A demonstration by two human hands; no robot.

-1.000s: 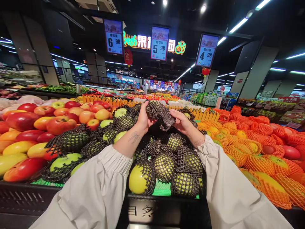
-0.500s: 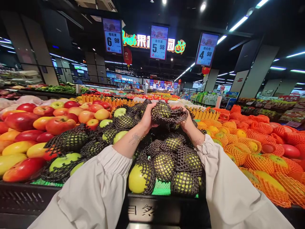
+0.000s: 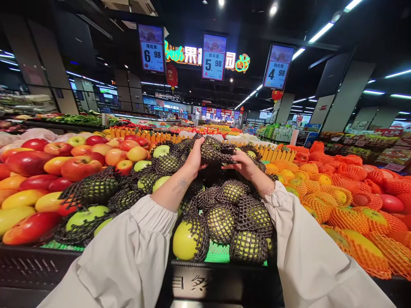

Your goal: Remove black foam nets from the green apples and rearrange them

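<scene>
Between my hands, above the pile, is a green apple (image 3: 211,144) in a black foam net sleeve (image 3: 221,157). My left hand (image 3: 195,157) is closed around its left side, thumb up. The fingers of my right hand (image 3: 243,164) pinch the loose right end of the sleeve. Below lie several more netted green apples (image 3: 221,223), and one apple (image 3: 185,241) at the front shows half bare out of its net. A dark shadowed gap separates the held apple from those nearest me.
Red and yellow apples (image 3: 81,167) are heaped on the left. Oranges in orange nets (image 3: 346,201) and red-netted fruit (image 3: 391,186) fill the right. A black crate edge (image 3: 221,267) runs along the front. Price signs (image 3: 214,57) hang overhead.
The netted apple has tipped away and moved slightly left, showing less of its face. My right hand has shifted left along the sleeve, its fingers now more visible.
</scene>
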